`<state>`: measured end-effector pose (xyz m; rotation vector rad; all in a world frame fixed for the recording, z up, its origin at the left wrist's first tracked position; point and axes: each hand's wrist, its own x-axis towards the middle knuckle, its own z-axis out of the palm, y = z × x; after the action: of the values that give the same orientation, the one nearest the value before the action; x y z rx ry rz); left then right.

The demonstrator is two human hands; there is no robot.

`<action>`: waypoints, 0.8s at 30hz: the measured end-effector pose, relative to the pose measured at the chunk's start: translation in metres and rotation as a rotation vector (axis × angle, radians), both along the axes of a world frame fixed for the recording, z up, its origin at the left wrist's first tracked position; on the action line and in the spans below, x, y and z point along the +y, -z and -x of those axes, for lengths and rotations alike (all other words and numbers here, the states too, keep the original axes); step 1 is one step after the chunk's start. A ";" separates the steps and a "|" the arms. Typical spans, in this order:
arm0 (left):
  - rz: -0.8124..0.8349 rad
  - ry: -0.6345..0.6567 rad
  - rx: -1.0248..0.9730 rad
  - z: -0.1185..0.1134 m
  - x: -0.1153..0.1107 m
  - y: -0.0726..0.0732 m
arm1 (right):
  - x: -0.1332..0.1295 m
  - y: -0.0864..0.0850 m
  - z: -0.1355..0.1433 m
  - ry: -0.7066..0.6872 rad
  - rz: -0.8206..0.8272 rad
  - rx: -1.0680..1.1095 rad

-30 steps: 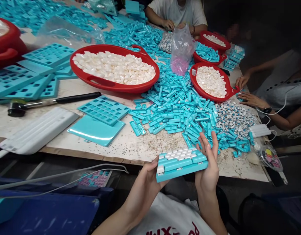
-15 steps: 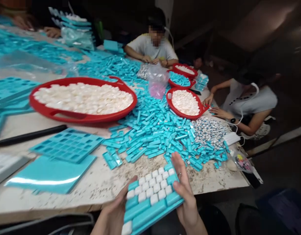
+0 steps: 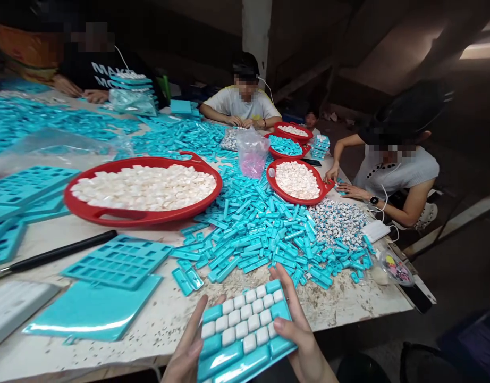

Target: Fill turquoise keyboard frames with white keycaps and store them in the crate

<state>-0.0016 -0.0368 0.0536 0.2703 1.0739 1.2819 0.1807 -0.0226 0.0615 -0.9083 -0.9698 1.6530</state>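
A small turquoise toy keyboard with rows of white and turquoise keys is held between my two hands at the table's near edge, its keys facing up and tilted toward me. My left hand closes on its left side. My right hand grips the right side, with the thumb on a key near the edge and the fingers along the far corner. Just beyond lies a heap of turquoise long key pieces. Left of my hands are a turquoise grid frame and a flat turquoise plate.
A large red basket of white keycaps stands at left. Smaller red baskets, a pink-filled plastic bag and a pile of small switches lie beyond. A black-handled tool rests at left. Several people sit around the table.
The camera view has tilted up, so the table and baskets appear lower in the picture. Both my hands still hold the toy keyboard, which is turned slightly.
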 end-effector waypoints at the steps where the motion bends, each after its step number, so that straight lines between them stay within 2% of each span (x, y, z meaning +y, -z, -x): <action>1: -0.006 -0.004 0.019 0.000 0.000 0.001 | 0.000 0.001 0.000 -0.005 0.006 0.005; 8: -0.079 -0.066 0.117 0.000 0.005 0.009 | -0.001 0.005 0.004 -0.023 0.084 0.055; 13: -0.096 -0.109 0.140 0.001 0.007 0.011 | -0.001 0.011 0.007 0.100 0.042 -0.062; 19: -0.078 -0.094 0.145 0.002 0.004 0.010 | -0.001 0.005 0.001 0.044 -0.008 -0.203; 24: -0.060 -0.093 0.150 0.008 0.001 0.016 | -0.004 0.005 -0.001 0.018 -0.060 -0.334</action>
<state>-0.0093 -0.0358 0.0380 0.3706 1.1878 1.3954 0.1815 -0.0264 0.0569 -1.1718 -1.2245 1.4750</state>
